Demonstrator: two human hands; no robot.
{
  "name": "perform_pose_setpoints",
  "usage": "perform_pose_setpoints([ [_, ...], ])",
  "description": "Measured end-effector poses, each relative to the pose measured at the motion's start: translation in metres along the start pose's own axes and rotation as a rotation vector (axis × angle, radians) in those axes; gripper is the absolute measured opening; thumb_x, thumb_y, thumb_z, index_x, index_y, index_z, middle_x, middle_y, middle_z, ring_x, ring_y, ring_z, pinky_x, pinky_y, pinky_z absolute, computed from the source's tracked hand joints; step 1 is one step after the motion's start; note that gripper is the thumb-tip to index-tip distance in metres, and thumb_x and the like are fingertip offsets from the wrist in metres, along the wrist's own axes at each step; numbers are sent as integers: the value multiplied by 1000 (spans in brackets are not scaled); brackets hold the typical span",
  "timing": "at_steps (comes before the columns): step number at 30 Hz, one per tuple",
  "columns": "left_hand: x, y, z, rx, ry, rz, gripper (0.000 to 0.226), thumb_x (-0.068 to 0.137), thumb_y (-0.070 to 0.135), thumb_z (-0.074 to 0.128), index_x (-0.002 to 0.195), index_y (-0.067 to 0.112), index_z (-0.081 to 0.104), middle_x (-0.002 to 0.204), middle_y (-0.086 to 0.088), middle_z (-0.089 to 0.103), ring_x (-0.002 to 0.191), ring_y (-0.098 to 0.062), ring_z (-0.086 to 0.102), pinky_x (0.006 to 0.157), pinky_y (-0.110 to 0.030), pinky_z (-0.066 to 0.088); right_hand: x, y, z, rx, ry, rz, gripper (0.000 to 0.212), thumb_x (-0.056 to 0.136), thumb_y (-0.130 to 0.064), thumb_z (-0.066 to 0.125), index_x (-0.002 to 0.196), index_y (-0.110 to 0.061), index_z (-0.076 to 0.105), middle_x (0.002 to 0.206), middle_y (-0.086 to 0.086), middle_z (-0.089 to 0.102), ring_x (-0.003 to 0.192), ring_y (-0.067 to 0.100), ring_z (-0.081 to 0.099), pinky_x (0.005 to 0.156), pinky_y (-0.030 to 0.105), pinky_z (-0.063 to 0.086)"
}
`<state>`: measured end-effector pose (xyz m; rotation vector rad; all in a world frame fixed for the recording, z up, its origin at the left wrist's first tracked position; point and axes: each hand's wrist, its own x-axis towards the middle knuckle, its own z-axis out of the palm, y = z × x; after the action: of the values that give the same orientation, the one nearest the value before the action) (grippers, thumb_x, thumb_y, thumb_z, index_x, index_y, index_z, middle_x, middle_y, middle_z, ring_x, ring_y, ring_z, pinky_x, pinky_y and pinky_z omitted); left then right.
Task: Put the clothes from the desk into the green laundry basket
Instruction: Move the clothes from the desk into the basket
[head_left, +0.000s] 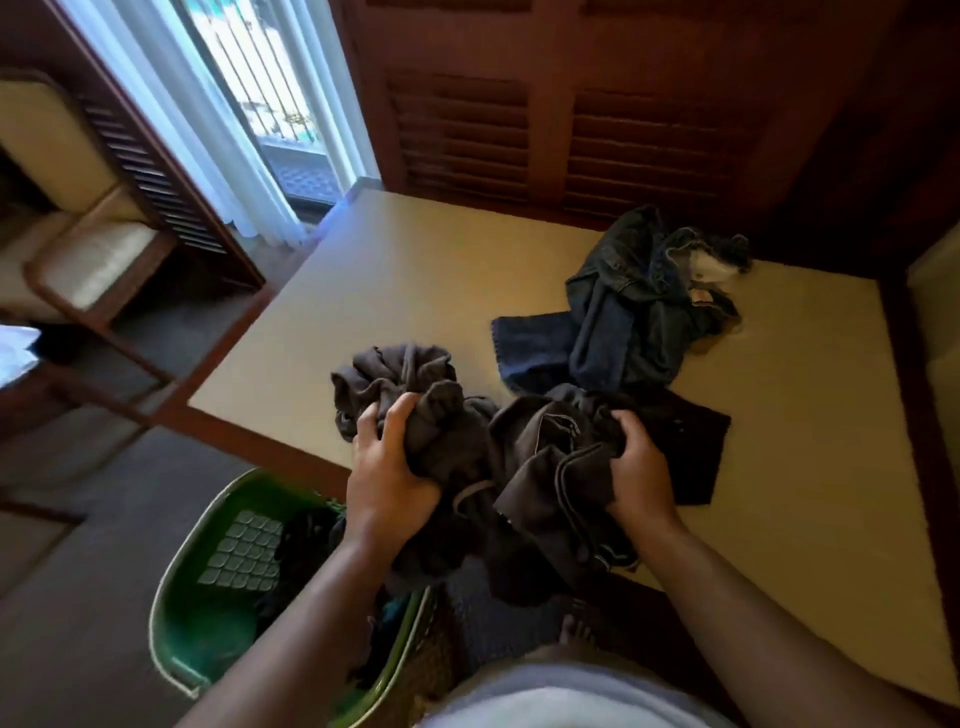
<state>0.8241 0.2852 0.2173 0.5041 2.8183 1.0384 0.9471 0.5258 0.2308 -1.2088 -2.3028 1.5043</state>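
Down on the floor: green laundry basket (179, 613) stood left of the person, below the desk's near edge, with dark and teal clothes (306, 540) inside.
Left hand (389, 467): fingers curled tight into the left bunch of the dark bundle (540, 483).
Right hand (641, 467): fingers curled, gripped the right bunch of the same bundle.
Bundle: crumpled at the desk's near edge; its lower part hung past the edge.
Black cloth (691, 431): lay flat on the desk, just beyond the right hand, touching the bundle.
Jeans (634, 306): heaped farther back on the right, untouched.
Desk (415, 270): beige top with wood trim.
Back: louvred doors (519, 130) behind the desk; curtained window (270, 78) far left.
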Motion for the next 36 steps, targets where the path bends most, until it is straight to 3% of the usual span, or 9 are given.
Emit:
perform_pose_setpoints([
  [3, -19, -49, -37, -42, 84, -117, 95, 66, 9, 77, 143, 47, 36, 156, -5, 27, 133, -43, 44, 98, -58, 53, -34, -20, 59, -15, -91, -80, 39, 83, -12, 69, 114, -33, 57, 97, -2, 69, 96, 26, 67, 84, 39, 54],
  [7, -51, -108, -80, -128, 202, -217, 87, 70, 13, 79, 141, 47, 42, 152, -5, 32, 131, -39, 47, 100, -58, 51, -76, -49, 128, -53, -242, -215, 33, 81, -22, 75, 96, -45, 56, 90, -13, 71, 87, 5, 67, 78, 30, 56],
  [13, -109, -177, -130, -122, 356, -440, 78, 73, 19, 72, 138, 49, 43, 154, -9, 33, 131, -43, 48, 103, -51, 49, -123, -73, 206, -148, -463, -370, 35, 81, -20, 78, 102, -42, 61, 92, -19, 71, 86, -10, 66, 80, 18, 54],
  [19, -140, -221, -166, -115, 456, -541, 78, 72, 23, 71, 141, 44, 43, 151, -9, 32, 130, -41, 45, 104, -51, 47, -162, -66, 266, -245, -589, -459, 38, 73, -38, 76, 109, -41, 63, 97, -18, 71, 91, 0, 68, 82, 34, 59],
  [23, -152, -237, -178, -97, 510, -522, 79, 74, 18, 77, 142, 41, 44, 150, -10, 33, 132, -39, 44, 106, -43, 42, -177, -58, 295, -323, -548, -481, 48, 76, -47, 71, 121, -38, 56, 110, -13, 65, 101, 11, 65, 86, 40, 57],
  [26, -164, -244, -180, -69, 519, -505, 79, 75, 16, 78, 143, 40, 45, 150, -10, 33, 132, -37, 43, 104, -37, 38, -177, -39, 312, -517, -611, -376, 61, 87, -43, 67, 142, -31, 44, 130, -1, 59, 116, 20, 59, 94, 38, 53],
  [29, -173, -249, -177, -57, 498, -515, 80, 75, 14, 77, 142, 42, 44, 152, -8, 31, 134, -36, 42, 105, -40, 41, -174, -18, 317, -680, -768, -248, 71, 93, -44, 62, 155, -26, 31, 147, 6, 50, 126, 24, 55, 97, 36, 52],
  [33, -176, -252, -167, -80, 484, -533, 81, 74, 13, 77, 141, 44, 42, 150, -6, 32, 132, -36, 43, 103, -39, 41, -172, -11, 310, -619, -796, -239, 64, 96, -38, 60, 154, -26, 34, 146, 3, 53, 102, 15, 67, 84, 35, 60],
  [36, -175, -248, -159, -116, 459, -523, 83, 73, 11, 76, 140, 47, 42, 149, -6, 32, 133, -37, 43, 105, -38, 40, -171, -13, 307, -563, -797, -246, 59, 98, -34, 57, 153, -25, 37, 138, 3, 59, 105, 21, 68, 86, 39, 59],
])
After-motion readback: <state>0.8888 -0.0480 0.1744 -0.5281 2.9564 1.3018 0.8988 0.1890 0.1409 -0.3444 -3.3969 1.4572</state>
